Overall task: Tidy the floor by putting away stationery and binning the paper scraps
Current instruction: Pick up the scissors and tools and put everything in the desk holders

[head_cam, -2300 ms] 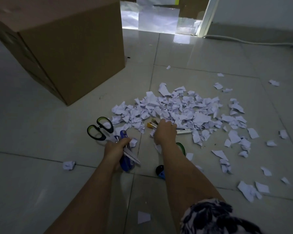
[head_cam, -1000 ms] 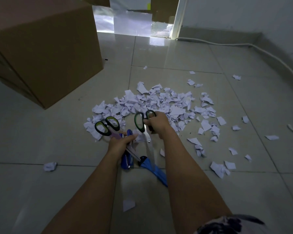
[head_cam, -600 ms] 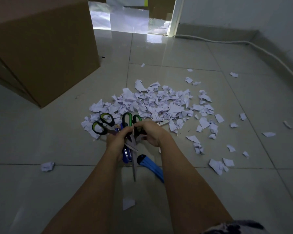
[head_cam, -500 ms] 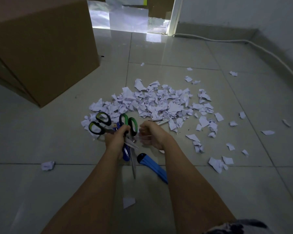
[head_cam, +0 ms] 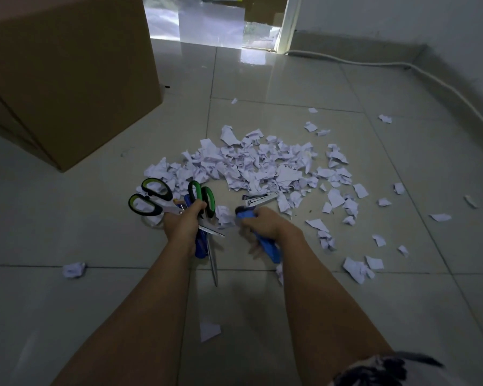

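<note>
Large cardboard box (head_cam: 67, 79) at left, white cable (head_cam: 374, 63) along wall (head_cam: 402, 18)

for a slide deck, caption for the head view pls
Left hand grips two scissors while right hand grips a blue tool beside paper scraps on tiled floor.

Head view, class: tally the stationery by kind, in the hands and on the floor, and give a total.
Scissors: 2 (black-handled scissors, green-handled scissors, both in the left hand)
Blue tools, kind unclear: 2 (left blue tool; right blue tool in the right hand)
Stapler on the floor: 1
Total: 5
</note>
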`<state>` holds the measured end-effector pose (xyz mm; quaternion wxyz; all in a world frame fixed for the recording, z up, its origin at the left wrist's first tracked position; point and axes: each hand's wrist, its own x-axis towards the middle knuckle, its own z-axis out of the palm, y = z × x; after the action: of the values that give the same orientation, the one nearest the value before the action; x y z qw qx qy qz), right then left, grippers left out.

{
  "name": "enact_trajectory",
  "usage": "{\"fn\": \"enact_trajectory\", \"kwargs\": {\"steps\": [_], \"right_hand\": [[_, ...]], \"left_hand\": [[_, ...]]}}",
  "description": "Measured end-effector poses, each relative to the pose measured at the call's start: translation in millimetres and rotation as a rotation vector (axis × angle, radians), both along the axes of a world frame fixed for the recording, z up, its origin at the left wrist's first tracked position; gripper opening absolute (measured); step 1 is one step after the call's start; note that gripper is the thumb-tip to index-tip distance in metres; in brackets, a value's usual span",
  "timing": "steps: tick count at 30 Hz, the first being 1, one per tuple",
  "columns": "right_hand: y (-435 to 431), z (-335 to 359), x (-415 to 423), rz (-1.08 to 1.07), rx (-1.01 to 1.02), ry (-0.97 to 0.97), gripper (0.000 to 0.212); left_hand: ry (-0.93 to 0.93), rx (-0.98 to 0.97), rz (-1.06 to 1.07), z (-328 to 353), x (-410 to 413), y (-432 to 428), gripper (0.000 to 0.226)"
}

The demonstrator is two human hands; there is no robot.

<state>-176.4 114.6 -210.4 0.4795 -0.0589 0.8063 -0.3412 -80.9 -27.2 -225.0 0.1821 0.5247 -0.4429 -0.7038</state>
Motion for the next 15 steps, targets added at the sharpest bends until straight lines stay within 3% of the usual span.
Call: {"fn": "enact_trajectory", "kwargs": {"steps": [3,6,9,11,15], "right_hand": [[-2,7,-18,-0.254,-0.099,-0.008,0.012],[-7,5,-37,-0.338,0.02,0.266,0.017],[-13,2,-43,-0.153,0.191,0.591,0.019],[-17,-4,-44,0.015,0.274,0.727,0.035],[-14,-19,-43,0.205,0.304,0.812,0.024]], "left_hand": [[0.003,-0.007,0.002,-3,0,-1,0.035],[0.001,0.001,-0.004,-7,1,-1,0.041],[0.008,0.021,-0.018,-6,1,3,0.071],[0.013,0.008,-0.032,-6,1,4,0.079],[0.005,-0.047,-0.079,-6,-1,4,0.033]]}}
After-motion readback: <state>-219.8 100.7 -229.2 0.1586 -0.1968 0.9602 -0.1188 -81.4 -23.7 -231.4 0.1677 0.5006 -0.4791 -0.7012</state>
